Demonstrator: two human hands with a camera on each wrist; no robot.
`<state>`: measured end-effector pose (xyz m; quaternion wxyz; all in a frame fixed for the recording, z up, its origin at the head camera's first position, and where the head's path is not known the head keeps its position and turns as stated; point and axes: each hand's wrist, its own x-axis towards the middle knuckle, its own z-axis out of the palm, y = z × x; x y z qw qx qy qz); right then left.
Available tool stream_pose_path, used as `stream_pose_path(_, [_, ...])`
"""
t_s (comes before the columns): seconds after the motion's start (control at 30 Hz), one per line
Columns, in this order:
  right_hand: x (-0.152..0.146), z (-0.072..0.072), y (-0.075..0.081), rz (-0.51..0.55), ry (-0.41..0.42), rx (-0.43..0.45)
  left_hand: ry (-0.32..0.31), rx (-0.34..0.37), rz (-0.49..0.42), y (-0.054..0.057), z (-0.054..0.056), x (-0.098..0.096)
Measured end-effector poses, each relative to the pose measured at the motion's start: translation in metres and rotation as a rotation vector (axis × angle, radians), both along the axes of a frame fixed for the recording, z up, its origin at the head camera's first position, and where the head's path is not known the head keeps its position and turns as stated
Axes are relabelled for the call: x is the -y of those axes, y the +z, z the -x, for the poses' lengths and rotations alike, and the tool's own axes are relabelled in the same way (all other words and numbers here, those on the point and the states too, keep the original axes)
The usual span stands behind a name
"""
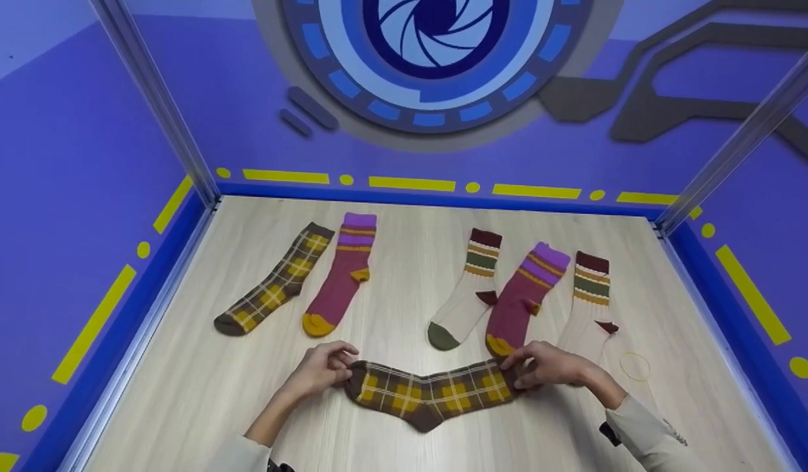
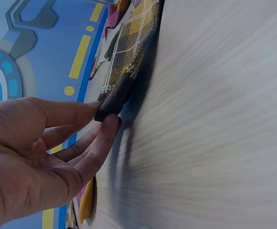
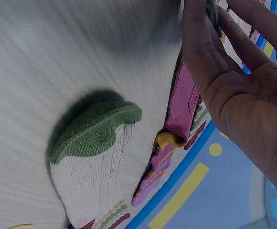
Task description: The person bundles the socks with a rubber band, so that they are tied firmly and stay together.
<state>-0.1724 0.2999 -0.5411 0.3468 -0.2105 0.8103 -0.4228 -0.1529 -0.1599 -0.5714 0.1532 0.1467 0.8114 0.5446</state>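
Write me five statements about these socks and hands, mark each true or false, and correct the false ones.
1. The left hand and the right hand hold opposite ends of the nearest plaid sock. True.
2. The two maroon socks lie against each other. False: the left maroon sock lies well apart from the right maroon sock.
3. The loose plaid sock is the leftmost sock in the head view. True.
4. Neither cream sock has stripes. False: the left cream sock and the right cream sock are both striped.
5. Both maroon socks have yellow toes. True.
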Motion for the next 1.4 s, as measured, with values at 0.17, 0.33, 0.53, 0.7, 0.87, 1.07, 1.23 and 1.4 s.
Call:
stream_pose_path(0.17, [-0.003,-0.002,-0.001,-0.039,0.044,-0.017,0.017,0.015,0.017,-0.004,-0.001,-0.001])
stream_pose_path(0.33, [-0.007,-0.002,-0.002,-0.042,0.026,-0.017,0.024,0.002,0.027,-0.004,0.003,-0.003])
stream_pose_path(0.53, [-0.009,-0.001,-0.001,-0.039,0.016,-0.056,0.007,-0.016,0.044,0.001,0.013,-0.006])
stream_pose_path(0.7, [-0.014,-0.001,0.005,-0.014,0.03,-0.054,0.002,-0.008,0.04,0.001,0.013,-0.005])
stream_pose_path(0.87, [-0.015,0.005,0.013,-0.036,0.028,-0.021,0.038,-0.003,0.02,-0.001,0.008,-0.001])
stream_pose_path(1.07, [-0.002,0.02,0.024,-0.085,0.046,-0.073,0.074,0.048,0.018,-0.001,0.002,0.012])
stream_pose_path(1.23, [0.014,0.039,0.029,-0.072,0.099,-0.143,0.114,0.049,0.004,0.004,0.002,0.026])
stream_pose_path(1.4, [0.036,0.057,0.03,-0.099,0.132,-0.28,0.18,0.051,0.013,0.012,0.004,0.036])
